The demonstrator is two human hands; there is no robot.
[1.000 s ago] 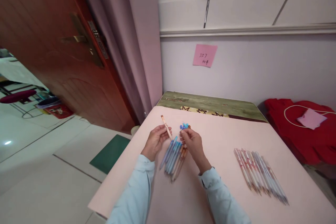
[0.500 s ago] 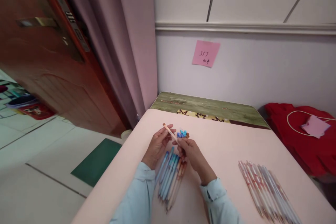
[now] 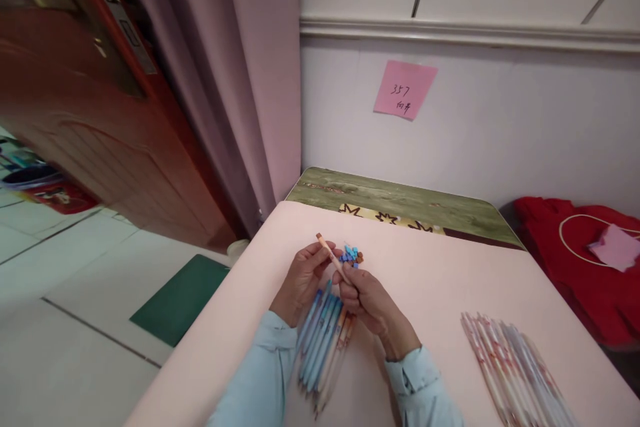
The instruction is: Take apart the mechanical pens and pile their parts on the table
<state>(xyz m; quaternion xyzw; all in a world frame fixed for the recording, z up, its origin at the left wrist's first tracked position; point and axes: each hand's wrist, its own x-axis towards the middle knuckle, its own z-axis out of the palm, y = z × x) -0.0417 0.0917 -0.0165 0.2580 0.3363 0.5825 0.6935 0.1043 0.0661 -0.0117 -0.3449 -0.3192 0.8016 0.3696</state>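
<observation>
A slim cream-and-orange pen (image 3: 329,251) with a brown end is held slantwise above the table. My left hand (image 3: 303,275) pinches its upper part between thumb and fingers. Lower down, my right hand (image 3: 367,295) has its fingers closed round the pen's other end, which they partly hide. Just beyond the hands lies a small heap of blue and brown pieces (image 3: 352,252), like little pen end caps. Beneath my wrists several blue and orange pens (image 3: 319,340) lie side by side, tips toward me, partly covered by the hands.
Another row of pale pens (image 3: 507,363) with red and grey patterns lies at the right of the pink-covered table (image 3: 415,280). Red cloth (image 3: 555,260) is beyond the right edge. A wall with a pink note (image 3: 405,89) stands behind; a curtain (image 3: 250,73) and door (image 3: 145,147) are left.
The view has shifted slightly. Both hands still hold the pen, and my right hand's fingers are curled more closely round its lower end.
</observation>
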